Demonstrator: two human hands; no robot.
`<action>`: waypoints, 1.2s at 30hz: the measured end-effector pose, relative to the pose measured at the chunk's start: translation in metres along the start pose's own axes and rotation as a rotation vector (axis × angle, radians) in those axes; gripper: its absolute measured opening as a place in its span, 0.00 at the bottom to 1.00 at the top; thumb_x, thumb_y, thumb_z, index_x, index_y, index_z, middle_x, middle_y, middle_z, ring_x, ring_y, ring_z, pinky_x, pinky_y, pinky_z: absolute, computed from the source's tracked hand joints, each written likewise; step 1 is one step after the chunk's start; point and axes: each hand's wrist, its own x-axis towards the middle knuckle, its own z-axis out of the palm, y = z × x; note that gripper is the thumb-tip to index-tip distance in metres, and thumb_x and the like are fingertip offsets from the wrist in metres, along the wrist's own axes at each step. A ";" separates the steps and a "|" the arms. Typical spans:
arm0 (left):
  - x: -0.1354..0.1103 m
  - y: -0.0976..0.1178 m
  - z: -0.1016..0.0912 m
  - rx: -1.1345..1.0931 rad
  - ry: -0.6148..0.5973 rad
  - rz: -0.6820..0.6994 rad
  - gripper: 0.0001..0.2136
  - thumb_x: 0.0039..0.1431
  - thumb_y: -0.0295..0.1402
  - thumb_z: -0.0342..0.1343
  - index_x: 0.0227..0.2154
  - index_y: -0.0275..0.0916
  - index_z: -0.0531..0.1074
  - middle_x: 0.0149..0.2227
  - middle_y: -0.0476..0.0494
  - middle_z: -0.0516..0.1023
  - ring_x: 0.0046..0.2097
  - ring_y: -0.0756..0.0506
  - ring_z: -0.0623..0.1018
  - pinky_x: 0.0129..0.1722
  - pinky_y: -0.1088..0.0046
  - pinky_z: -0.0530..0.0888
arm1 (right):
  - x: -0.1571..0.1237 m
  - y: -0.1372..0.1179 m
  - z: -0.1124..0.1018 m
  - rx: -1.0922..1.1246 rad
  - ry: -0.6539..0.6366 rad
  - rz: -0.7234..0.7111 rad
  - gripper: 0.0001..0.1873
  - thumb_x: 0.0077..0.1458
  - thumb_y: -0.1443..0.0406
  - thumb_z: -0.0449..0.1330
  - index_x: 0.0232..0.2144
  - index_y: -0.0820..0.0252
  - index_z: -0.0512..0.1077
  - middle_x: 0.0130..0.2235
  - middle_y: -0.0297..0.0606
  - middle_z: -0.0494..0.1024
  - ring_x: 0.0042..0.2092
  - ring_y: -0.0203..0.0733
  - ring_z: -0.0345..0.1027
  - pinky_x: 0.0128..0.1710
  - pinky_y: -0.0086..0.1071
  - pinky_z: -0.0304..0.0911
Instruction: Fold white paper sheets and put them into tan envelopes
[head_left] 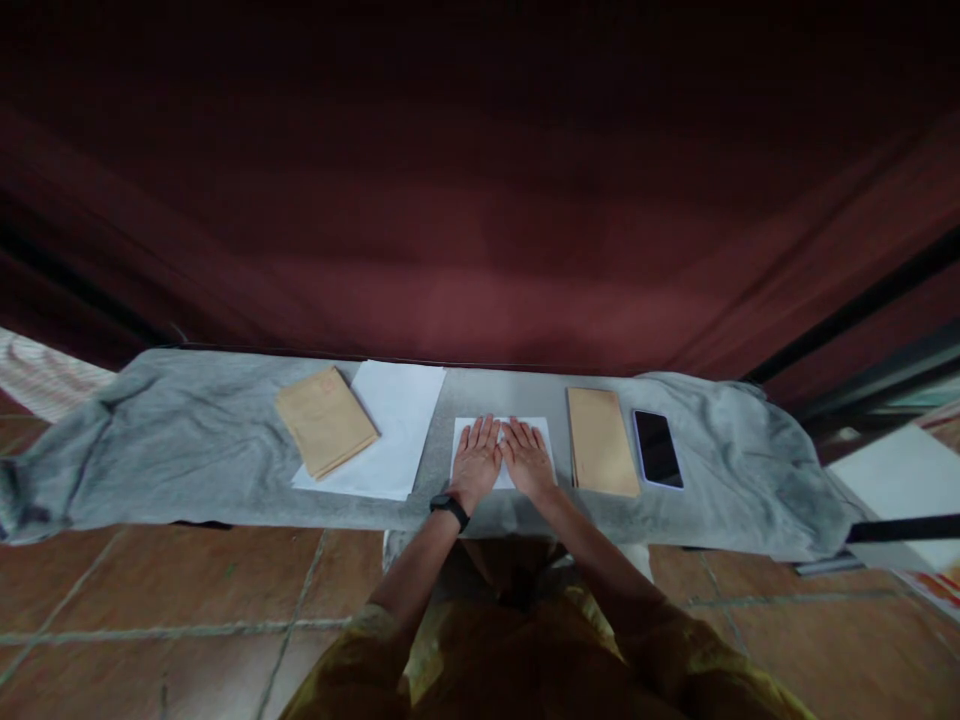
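Observation:
My left hand [475,458] and my right hand [528,458] lie flat side by side, fingers stretched out, pressing on a small folded white paper [540,430] in the middle of a table covered with a grey cloth [187,440]. A black watch [449,507] sits on my left wrist. Neither hand holds anything. To the right of my hands lies a tan envelope [601,440]. A stack of tan envelopes [325,420] rests on white sheets [390,425] to the left.
A black phone [658,449] lies right of the single envelope. A dark red curtain [480,250] hangs behind the table. Brown floor tiles [150,600] run below the near edge. A white surface [900,480] sits at far right.

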 end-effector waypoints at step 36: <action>-0.022 -0.013 0.001 0.035 0.033 -0.053 0.30 0.72 0.46 0.38 0.71 0.35 0.51 0.73 0.35 0.50 0.73 0.39 0.50 0.72 0.54 0.50 | -0.019 0.015 -0.003 -0.092 0.067 0.190 0.31 0.70 0.58 0.47 0.67 0.72 0.59 0.70 0.56 0.56 0.70 0.55 0.52 0.69 0.50 0.44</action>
